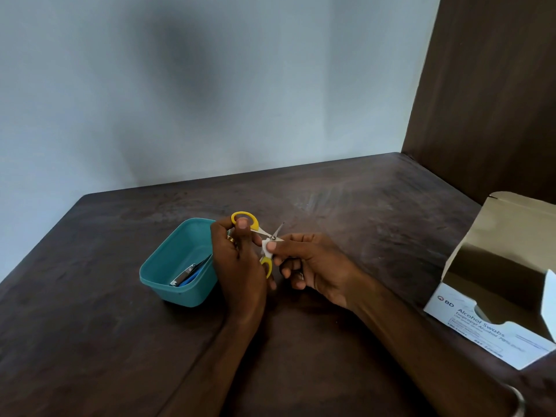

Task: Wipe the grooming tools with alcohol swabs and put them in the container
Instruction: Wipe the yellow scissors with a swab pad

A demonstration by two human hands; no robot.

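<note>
Landmark: the teal container (168, 272) on the dark wooden table (346, 200). I see the left hand (237, 266) just right of the container, fingers curled round the yellow-handled scissors (251, 225), one handle loop above the thumb, the other loop lower by the palm. Blades are spread apart. The right hand (313, 266), further right of the container, pinches a white alcohol swab (266, 245) against the scissors near the pivot. Inside the container lie a metal nail clipper (183, 276) and a blue-handled tool (192, 276). Well right of the container stands an opened box of alcohol swabs (496, 299).
</note>
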